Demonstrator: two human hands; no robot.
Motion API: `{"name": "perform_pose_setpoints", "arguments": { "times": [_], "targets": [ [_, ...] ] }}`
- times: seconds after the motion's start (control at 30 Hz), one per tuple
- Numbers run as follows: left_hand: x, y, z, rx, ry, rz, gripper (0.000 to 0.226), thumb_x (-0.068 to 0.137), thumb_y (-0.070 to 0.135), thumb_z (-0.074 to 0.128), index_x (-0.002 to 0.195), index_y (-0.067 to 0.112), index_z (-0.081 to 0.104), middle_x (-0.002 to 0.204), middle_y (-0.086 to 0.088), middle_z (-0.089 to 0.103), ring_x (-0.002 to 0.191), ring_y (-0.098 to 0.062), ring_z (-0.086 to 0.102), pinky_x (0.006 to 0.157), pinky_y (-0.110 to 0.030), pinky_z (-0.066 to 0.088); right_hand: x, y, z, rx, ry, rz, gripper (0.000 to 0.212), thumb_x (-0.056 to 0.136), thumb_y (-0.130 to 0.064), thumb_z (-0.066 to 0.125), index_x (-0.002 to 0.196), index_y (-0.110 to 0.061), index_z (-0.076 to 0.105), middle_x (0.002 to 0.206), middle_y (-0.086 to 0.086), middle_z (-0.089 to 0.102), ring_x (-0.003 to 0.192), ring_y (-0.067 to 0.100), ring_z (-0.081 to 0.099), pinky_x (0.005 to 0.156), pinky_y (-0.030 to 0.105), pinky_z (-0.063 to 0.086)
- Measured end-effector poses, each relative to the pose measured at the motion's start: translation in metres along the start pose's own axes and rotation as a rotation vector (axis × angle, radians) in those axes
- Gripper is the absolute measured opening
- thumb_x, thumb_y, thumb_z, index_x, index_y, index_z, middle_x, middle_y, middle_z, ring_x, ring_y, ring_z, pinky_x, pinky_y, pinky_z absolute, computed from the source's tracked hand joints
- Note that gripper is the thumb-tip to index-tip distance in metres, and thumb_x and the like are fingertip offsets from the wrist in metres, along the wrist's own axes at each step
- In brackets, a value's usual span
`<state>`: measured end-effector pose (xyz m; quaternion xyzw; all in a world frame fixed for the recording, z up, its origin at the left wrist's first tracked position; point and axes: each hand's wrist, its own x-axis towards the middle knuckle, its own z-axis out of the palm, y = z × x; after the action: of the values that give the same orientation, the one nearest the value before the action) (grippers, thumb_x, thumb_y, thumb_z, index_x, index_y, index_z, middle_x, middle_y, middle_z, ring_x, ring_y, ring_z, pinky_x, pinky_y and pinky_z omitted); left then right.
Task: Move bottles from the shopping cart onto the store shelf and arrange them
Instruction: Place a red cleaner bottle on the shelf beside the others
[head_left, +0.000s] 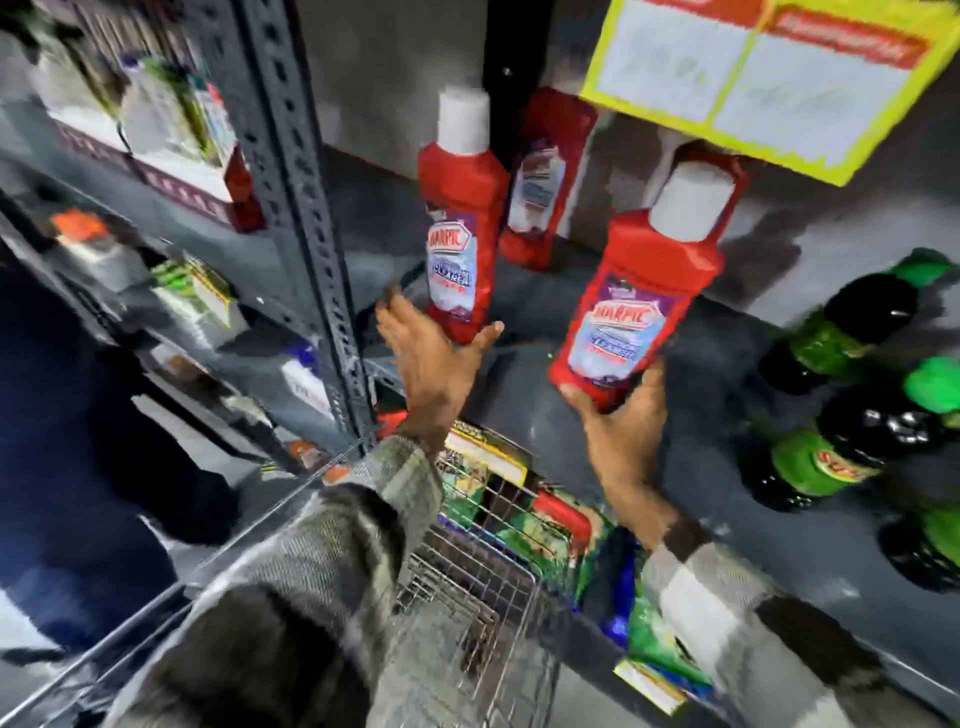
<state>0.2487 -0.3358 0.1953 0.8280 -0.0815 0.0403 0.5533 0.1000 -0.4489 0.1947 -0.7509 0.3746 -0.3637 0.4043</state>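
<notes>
Red plastic, white-capped, the Harpic bottle (636, 306) in the right hand (621, 415) tilts toward the grey shelf (545, 415), its base cupped from below by the grip, thumb and fingers clamped on the lowest part of the body; it hangs just above the shelf's front edge, seemingly so it can be set down label outward. Left of it, a second Harpic bottle (460, 218) is upright near the shelf's left upright post (306, 218); the left hand (434, 358) is spread open under its base, touching or just short of it, I cannot tell which, likely steadying or nudging it into line. Behind stands a third red bottle (540, 187). Green-capped dark bottles (852, 332) crowd the shelf's right side. Below the shelf, the wire shopping cart (467, 597) holds packets.
</notes>
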Motion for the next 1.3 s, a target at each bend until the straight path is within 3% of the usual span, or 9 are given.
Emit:
{"name": "perform_pose_setpoints", "arguments": {
  "times": [0.07,0.17,0.4,0.53,0.83,1.0,1.13,1.2,1.3],
  "targets": [
    [0.008,-0.01,0.006,0.054,-0.04,0.024,0.122,0.062,0.056,0.087,0.152,0.0,0.027,0.15,-0.026,0.042,0.143,-0.042,0.04,0.118,-0.05,0.036,0.0,0.007,0.0,-0.081,-0.037,0.056,0.062,0.068,-0.04,0.084,0.12,-0.028,0.054,0.116,0.004,0.072,0.107,0.028,0.068,0.083,0.036,0.052],
    [0.007,-0.015,0.014,0.244,0.017,0.094,0.091,0.072,0.062,0.076,0.138,0.007,0.046,0.13,-0.02,0.064,0.121,-0.041,0.061,0.1,-0.049,0.049,0.003,0.012,0.0,-0.036,-0.044,0.051,0.053,0.072,-0.03,0.084,0.119,-0.022,0.059,0.114,0.001,0.073,0.103,0.022,0.068,0.075,0.025,0.043],
    [0.004,-0.016,0.014,0.377,0.03,0.145,0.095,0.08,0.066,0.067,0.145,0.004,0.038,0.141,-0.02,0.057,0.131,-0.037,0.054,0.106,-0.049,0.041,0.005,0.014,0.001,-0.022,-0.061,0.047,0.049,0.073,-0.029,0.084,0.114,-0.034,0.058,0.097,-0.016,0.07,0.096,0.014,0.072,0.086,0.033,0.056],
    [0.003,-0.014,0.013,0.362,0.031,0.159,0.098,0.079,0.066,0.068,0.147,0.004,0.035,0.142,-0.018,0.055,0.132,-0.035,0.053,0.106,-0.048,0.041,0.005,0.015,0.003,0.01,-0.059,0.038,0.044,0.073,-0.032,0.082,0.098,-0.055,0.054,0.096,-0.018,0.07,0.099,0.016,0.072,0.092,0.04,0.057],
    [0.002,-0.013,0.013,0.352,0.048,0.17,0.096,0.079,0.065,0.07,0.146,0.005,0.037,0.142,-0.016,0.056,0.132,-0.033,0.054,0.109,-0.047,0.041,0.006,0.021,0.003,0.024,-0.034,0.04,0.046,0.073,-0.028,0.083,0.107,-0.042,0.054,0.098,-0.015,0.07,0.098,0.016,0.072,0.093,0.042,0.057],
    [-0.005,-0.011,0.011,0.258,0.049,0.188,0.107,0.071,0.066,0.077,0.147,0.003,0.034,0.141,-0.018,0.052,0.131,-0.035,0.053,0.109,-0.047,0.044,0.006,0.024,-0.003,0.037,-0.031,0.077,0.055,0.065,-0.032,0.087,0.112,-0.027,0.059,0.104,-0.006,0.076,0.092,0.011,0.074,0.089,0.04,0.06],
    [-0.059,-0.001,0.011,0.02,0.224,0.221,0.113,0.073,0.057,0.082,0.151,-0.005,0.027,0.148,-0.028,0.036,0.139,-0.036,0.036,0.119,-0.043,0.03,-0.014,0.027,-0.023,0.158,-0.023,0.07,0.082,0.066,-0.02,0.09,0.137,-0.02,0.048,0.128,-0.001,0.065,0.114,0.003,0.062,0.093,0.014,0.048],
    [-0.103,0.01,0.018,-0.068,0.25,0.31,0.099,0.078,0.052,0.079,0.147,-0.004,0.034,0.14,-0.03,0.038,0.133,-0.033,0.037,0.119,-0.04,0.029,-0.036,0.03,-0.046,0.179,0.045,0.035,0.08,0.071,-0.02,0.087,0.14,-0.021,0.047,0.127,0.0,0.061,0.116,0.01,0.06,0.09,0.019,0.048],
    [-0.17,0.037,0.043,-0.191,0.093,0.461,0.079,0.081,0.043,0.079,0.139,0.009,0.037,0.131,-0.028,0.041,0.126,-0.036,0.043,0.112,-0.048,0.04,-0.068,0.041,-0.096,0.185,0.215,-0.086,0.055,0.082,-0.019,0.079,0.129,-0.028,0.051,0.112,0.002,0.058,0.103,0.017,0.059,0.081,0.029,0.05]
  ]
}}
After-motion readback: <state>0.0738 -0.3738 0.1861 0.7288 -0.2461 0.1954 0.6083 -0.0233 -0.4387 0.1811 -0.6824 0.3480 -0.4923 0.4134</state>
